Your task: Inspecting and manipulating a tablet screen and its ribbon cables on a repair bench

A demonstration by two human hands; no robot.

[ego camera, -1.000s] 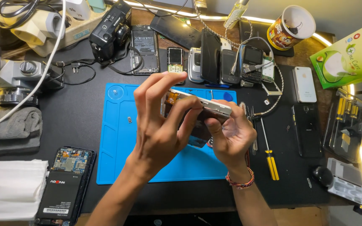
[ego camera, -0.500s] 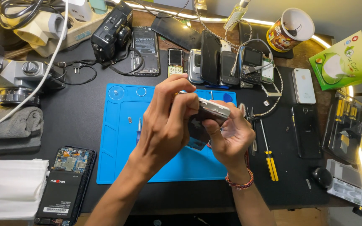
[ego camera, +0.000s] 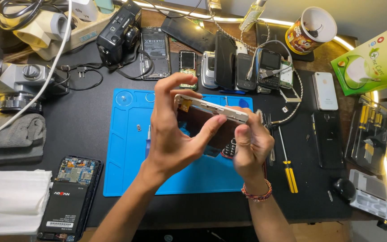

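Note:
Both my hands hold a slim silver phone frame (ego camera: 211, 109) edge-on above a blue work mat (ego camera: 126, 152). My left hand (ego camera: 175, 134) grips its left end and underside, with fingers over the top edge and the thumb pressing near the middle. My right hand (ego camera: 251, 148), with a beaded bracelet at the wrist, pinches the frame's right end. A small yellow part shows inside the frame near my left fingers. A small dark keypad phone (ego camera: 229, 149) lies on the mat beneath my hands, partly hidden.
A row of old phones (ego camera: 242, 67) lies behind the mat, a black camera (ego camera: 119, 33) at the back left. A yellow-handled screwdriver (ego camera: 287, 166) and a black phone (ego camera: 328, 139) lie right of my hands. An opened phone (ego camera: 70, 192) and white cloth (ego camera: 10, 201) sit at the front left.
The frame has tilted slightly and my left fingers have shifted along its top edge. Both hands stay over the mat.

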